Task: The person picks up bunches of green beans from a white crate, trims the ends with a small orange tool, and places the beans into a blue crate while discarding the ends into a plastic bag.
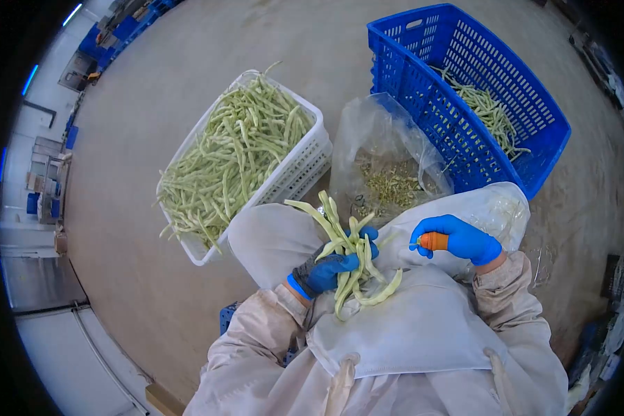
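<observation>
A bunch of green beans (350, 256) is being clamped in the left hand (326, 272); an orange trimming tool (433, 240) is being gripped by the right hand (461, 239); trimming judged underway, tool to be brought to bean tips next

We can't ID the orange tool (434, 240) in right hand (459, 239): fingers hide most; bag (388, 156) contents ahead too blurry.

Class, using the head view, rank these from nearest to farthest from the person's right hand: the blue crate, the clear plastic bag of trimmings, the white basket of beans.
Measured from the right hand:
1. Clear plastic bag of trimmings, just ahead and slightly left.
2. Blue crate, ahead, beyond the bag.
3. White basket of beans, far left, past the left hand.
</observation>
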Demonstrator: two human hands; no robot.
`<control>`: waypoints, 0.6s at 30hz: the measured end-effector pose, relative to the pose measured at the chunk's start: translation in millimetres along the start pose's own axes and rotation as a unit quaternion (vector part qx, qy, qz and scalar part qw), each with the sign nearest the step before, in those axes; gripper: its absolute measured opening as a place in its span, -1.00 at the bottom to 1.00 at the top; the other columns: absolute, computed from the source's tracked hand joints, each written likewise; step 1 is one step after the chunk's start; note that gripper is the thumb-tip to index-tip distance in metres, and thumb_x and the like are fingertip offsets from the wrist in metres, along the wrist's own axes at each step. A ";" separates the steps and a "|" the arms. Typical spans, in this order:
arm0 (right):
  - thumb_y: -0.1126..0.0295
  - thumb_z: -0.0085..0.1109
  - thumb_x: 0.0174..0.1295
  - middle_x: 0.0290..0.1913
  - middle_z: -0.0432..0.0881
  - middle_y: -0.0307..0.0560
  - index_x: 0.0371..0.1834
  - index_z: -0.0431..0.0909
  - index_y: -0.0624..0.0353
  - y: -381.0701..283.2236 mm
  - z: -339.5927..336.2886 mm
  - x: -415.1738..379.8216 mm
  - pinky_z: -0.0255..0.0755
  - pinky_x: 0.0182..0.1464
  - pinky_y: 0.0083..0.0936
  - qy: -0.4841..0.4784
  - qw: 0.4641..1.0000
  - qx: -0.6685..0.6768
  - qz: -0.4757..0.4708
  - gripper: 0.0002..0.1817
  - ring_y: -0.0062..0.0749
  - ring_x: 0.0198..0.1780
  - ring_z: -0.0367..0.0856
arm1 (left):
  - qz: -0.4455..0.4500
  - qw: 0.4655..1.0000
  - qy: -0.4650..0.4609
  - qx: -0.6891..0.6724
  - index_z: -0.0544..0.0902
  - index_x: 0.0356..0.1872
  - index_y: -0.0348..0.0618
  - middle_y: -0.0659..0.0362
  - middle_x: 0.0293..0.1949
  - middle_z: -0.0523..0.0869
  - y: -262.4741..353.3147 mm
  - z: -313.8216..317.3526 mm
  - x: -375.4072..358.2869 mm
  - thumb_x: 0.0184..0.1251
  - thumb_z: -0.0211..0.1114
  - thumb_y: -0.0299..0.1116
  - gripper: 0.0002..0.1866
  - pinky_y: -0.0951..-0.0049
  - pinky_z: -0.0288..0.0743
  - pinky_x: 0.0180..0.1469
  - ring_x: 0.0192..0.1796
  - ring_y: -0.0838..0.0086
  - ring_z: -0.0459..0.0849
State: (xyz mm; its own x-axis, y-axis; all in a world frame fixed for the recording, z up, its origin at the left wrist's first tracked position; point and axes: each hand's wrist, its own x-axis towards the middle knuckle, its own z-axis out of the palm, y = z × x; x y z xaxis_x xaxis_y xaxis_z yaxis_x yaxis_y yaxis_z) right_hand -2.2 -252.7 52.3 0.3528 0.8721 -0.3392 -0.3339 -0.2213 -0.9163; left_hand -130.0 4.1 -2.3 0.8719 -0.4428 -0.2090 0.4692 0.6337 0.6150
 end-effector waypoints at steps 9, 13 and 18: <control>0.39 0.07 0.31 -0.35 0.56 -0.21 -0.21 0.56 0.29 22.3 1.9 7.6 0.38 -0.23 -0.60 0.029 0.999 0.035 -0.001 -0.82 -0.60 -0.34 0.46 | 0.212 0.952 0.061 -0.212 0.23 0.31 -0.11 0.14 -0.03 0.59 -2.5 12.7 5.0 0.26 0.21 -0.26 -0.39 0.00 0.06 0.40 0.26 0.13 0.41; 0.36 0.11 0.28 -0.37 0.56 -0.20 -0.26 0.57 0.29 15.8 -4.3 -14.1 0.37 -0.24 -0.59 0.038 0.999 -0.005 0.023 -0.81 -0.58 -0.36 0.46 | 0.277 0.922 0.058 -0.263 0.27 0.28 -0.10 0.18 -0.18 0.61 8.0 10.3 10.3 0.35 0.07 -0.21 -0.49 0.12 0.24 0.27 -0.09 0.29 0.57; 0.41 0.14 0.20 -0.42 0.56 -0.18 -0.27 0.55 0.30 4.4 -32.5 -51.9 0.36 -0.30 -0.55 0.139 0.990 -0.020 0.027 -0.84 -0.54 -0.37 0.48 | 0.364 0.889 0.134 -0.244 0.27 0.28 -0.12 0.23 -0.31 0.52 33.1 -2.5 17.4 0.40 0.00 -0.20 -0.52 0.22 0.30 0.27 -0.19 0.44 0.56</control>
State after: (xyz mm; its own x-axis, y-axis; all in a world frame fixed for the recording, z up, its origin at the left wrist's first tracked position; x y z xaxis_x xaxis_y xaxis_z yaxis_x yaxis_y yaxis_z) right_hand 6.4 -313.2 59.0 0.5640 0.7055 -0.4291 -0.3258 -0.2874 -0.9007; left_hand -99.0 19.0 12.6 0.9405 0.3231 -0.1047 -0.2854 0.9190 0.2721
